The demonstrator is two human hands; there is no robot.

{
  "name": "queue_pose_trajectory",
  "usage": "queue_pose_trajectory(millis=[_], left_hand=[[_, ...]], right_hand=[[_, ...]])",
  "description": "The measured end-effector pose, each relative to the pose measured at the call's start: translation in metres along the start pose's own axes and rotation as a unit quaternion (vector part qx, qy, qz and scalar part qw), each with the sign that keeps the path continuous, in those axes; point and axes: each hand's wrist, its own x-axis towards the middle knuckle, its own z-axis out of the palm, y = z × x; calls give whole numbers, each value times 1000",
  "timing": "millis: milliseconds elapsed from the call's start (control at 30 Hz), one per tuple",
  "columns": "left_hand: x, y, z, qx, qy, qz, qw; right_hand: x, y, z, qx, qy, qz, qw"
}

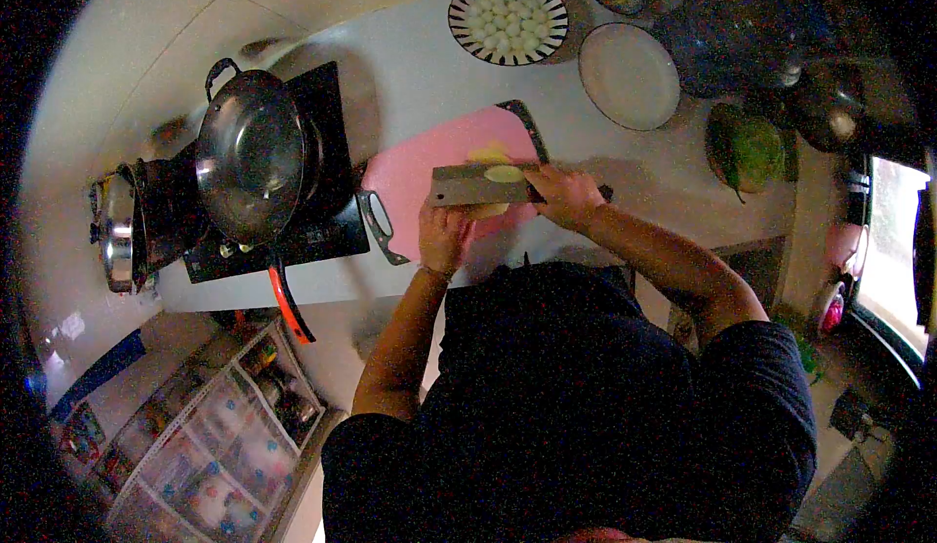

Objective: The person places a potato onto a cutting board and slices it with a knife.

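Cleaver [468, 188] is gripped by the right hand [571, 200], its fingers wrapped round the handle, and is held over the cutting board [415, 167], broad face showing upward, a pale slice [504, 174] upon it. The left hand [446, 239] is placed at the board's near edge, by the blade; its fingertips are partly hidden, so its hold cannot be told. Yellowish pieces [488, 153] are seen on the board beyond the blade. Slicing is judged to be in hand; by that judgement, clearance of the slice is called for, fingers kept off the edge. Left of the board, a pan [249, 153] is noted; beyond the board, a striped bowl [455, 18].
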Motion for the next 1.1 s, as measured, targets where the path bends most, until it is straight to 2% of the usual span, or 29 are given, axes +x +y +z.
queue_pose_trajectory(millis=[33,133,233,300,333,400,467,500,633,733,833,933,1000,1033,1100], left_hand=[[5,5,-8,4,2,-4,1000],[14,19,-23,-98,29,-71,992],[39,25,-45,-119,-39,-75,989],[83,34,-52,-87,-48,8,995],[100,34,-48,-71,-52,49,995],[112,28,-33,-59,-188,35,980],[118,14,-7,-65,-276,23,959],[116,1,13,-77,-299,19,951],[146,4,9,-106,-415,-40,903],[152,-18,30,-194,-452,-28,870],[168,-21,26,-221,-483,-42,846],[179,-11,5,-213,-468,-28,857],[176,-32,26,-191,-427,-95,879],[178,-35,29,-179,-404,-127,888],[185,-33,27,-180,-382,-115,899]], right_hand=[[-1,1,3,-1,-7,3,1000],[-3,0,6,-10,-30,17,999],[-4,-8,0,-31,-57,33,997],[-2,-10,2,-35,-83,31,995],[-2,-10,8,-35,-60,15,997],[-4,-8,19,-35,-11,-16,999],[1,-14,7,-42,-79,9,996],[2,-16,2,-45,-113,23,992],[-5,-10,9,-43,-64,17,997],[-7,-11,4,-34,-46,14,998],[-9,-8,0,-15,-41,11,999],[-17,-4,-4,14,-36,9,999],[-22,-2,-7,27,-57,18,998],[-27,2,-4,38,-37,22,998],[-42,12,5,62,1,29,998]])
